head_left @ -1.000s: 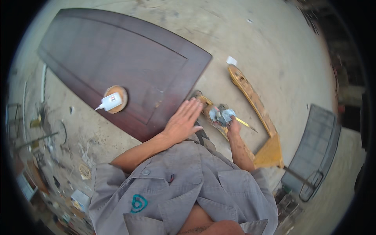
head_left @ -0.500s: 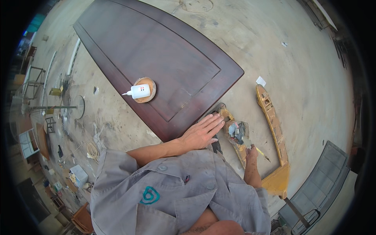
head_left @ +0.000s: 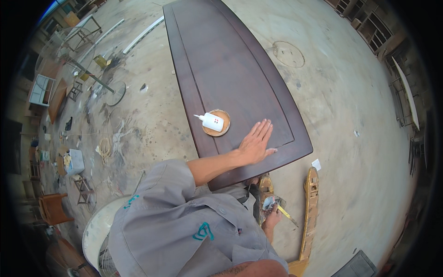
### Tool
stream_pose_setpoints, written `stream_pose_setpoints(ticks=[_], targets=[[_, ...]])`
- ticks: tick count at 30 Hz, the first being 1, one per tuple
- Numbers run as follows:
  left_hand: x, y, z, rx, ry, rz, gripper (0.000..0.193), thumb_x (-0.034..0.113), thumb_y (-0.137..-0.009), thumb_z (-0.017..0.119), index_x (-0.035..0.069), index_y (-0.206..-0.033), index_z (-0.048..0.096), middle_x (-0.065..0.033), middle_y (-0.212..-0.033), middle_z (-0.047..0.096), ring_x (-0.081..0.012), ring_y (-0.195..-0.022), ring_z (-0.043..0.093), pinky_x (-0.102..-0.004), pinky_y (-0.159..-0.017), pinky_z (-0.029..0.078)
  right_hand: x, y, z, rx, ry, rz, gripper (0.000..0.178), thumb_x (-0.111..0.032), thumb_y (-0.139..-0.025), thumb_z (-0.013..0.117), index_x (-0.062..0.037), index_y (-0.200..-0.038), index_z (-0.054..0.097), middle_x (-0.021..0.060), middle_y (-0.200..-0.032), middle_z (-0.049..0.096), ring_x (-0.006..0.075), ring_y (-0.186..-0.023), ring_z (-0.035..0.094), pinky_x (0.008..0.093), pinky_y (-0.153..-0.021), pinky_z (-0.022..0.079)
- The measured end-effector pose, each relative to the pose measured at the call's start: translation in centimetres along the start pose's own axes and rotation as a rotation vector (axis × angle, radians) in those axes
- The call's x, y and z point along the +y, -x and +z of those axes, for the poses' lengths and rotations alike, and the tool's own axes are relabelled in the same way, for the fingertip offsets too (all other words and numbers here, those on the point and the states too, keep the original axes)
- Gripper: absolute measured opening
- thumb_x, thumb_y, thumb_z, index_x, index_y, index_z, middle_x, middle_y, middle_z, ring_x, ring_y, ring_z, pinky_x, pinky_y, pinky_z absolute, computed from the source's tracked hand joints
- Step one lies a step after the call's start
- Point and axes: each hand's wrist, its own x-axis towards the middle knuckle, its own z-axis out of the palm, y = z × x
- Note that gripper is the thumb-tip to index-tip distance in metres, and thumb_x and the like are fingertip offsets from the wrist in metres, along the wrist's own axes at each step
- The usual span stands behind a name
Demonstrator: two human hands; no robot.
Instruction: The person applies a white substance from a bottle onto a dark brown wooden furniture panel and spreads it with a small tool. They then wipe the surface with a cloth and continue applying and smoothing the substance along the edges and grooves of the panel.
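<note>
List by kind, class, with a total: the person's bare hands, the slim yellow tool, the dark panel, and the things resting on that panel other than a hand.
Hands: 2 (left hand, right hand)
Slim yellow tool: 1
Dark panel: 1
White bottle: 1
Round tan disc under the bottle: 1
Total: 6
</note>
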Motion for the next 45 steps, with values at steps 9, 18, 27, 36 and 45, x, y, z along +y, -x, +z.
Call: stream_pose_setpoints(ticks=[9,18,27,36,45], targets=[[-6.0,-9.9,1.8,0.077,-0.117,-0.343,0.092,0.06,-0.104,0.045,-0.013,-0.157,0.027,-0.0287,-0.167,0.024,-0.0383,-0.158,0.016,-0.0475,-0.13,0.01,-18.3,2.8,0.7,0.215,0.084,-0.477,0.03,-0.019,-0.105,0.062,0.0081,-0.115,0.068,0.0065,-0.083,0.06,0.0134,-0.069,0.055,0.0303,-0.064,0.048],[5.0,-4.1,3.1,-0.022,-0.023,-0.133,0.097,0.063,-0.101,0.05,-0.014,-0.155,0.029,-0.0325,-0.164,0.028,-0.0427,-0.156,0.023,-0.0504,-0.129,0.018,-28.8,-3.4,5.4,-0.143,-0.026,-0.791,0.024,-0.011,-0.107,0.056,0.0017,-0.127,0.061,0.0082,-0.09,0.063,0.0112,-0.069,0.057,0.0256,-0.06,0.05],[-13.3,-12.6,-1.2,0.08,-0.18,-0.927,0.099,0.065,-0.103,0.04,-0.014,-0.159,0.016,-0.0305,-0.169,0.013,-0.0402,-0.16,0.006,-0.0488,-0.13,0.004,-30.5,-7.2,4.4,-0.481,0.061,-0.714,0.027,-0.011,-0.108,0.052,0.0003,-0.132,0.058,0.0101,-0.09,0.066,0.0118,-0.07,0.057,0.0261,-0.061,0.051],[-1.1,-7.0,1.7,0.034,-0.171,-0.74,0.101,0.064,-0.103,0.044,-0.019,-0.155,0.021,-0.0377,-0.164,0.02,-0.047,-0.157,0.012,-0.0528,-0.129,0.011,-32.9,-9.1,4.9,-0.716,0.143,-0.765,0.023,-0.01,-0.108,0.05,-0.002,-0.13,0.047,0.0162,-0.109,0.068,0.0133,-0.078,0.061,0.0264,-0.064,0.052],[1.0,-5.5,2.3,0.088,-0.191,-0.685,0.098,0.063,-0.103,0.045,-0.017,-0.155,0.025,-0.0345,-0.164,0.023,-0.0443,-0.157,0.015,-0.051,-0.129,0.011,-36.1,-11.3,6.1,-1.134,0.123,-0.568,0.051,-0.027,-0.107,0.045,0.0002,-0.15,0.04,0.0229,-0.158,0.043,0.0277,-0.105,0.068,0.0367,-0.077,0.059]])
